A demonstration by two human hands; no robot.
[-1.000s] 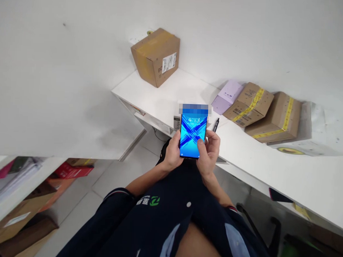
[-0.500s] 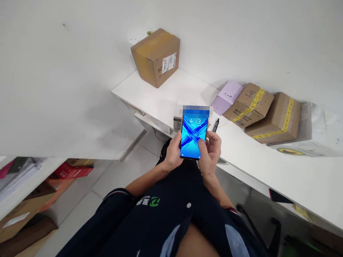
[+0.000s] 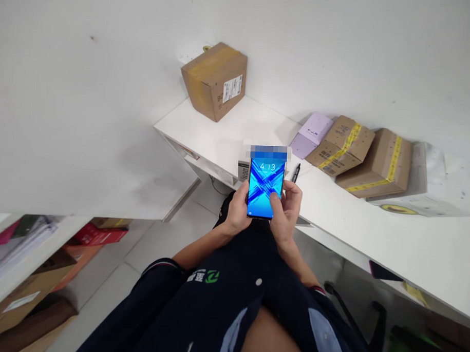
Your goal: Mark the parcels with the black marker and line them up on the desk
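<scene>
Blue-lit phone (image 3: 266,188), held upright in front of the person's chest, screen toward the camera, showing a crossed pattern and the time 4:13; a blurred strip covers its top edge.

Left hand (image 3: 237,207): closed around the phone's left edge and back, fingers wrapped behind it.

Right hand (image 3: 288,208): closed around the phone's right edge, thumb resting on the lower part of the screen.

White worktop (image 3: 410,243): runs beyond and to the right of the hands, along the wall.

Black pen (image 3: 296,171): lies on the worktop just beyond the right hand.

Small printed box (image 3: 242,170): stands just beyond the left hand, partly hidden by the phone.

Lilac box (image 3: 311,133): on the worktop past the right hand, leaning against the nearest of two cardboard boxes with yellow tape (image 3: 374,158), which lean in a row to the right.

Cardboard box with white label (image 3: 215,80): well beyond the hands, at the far corner of the worktop.

Shelf (image 3: 28,251): low on the left, well apart from the hands, with papers and red and brown cartons.
</scene>
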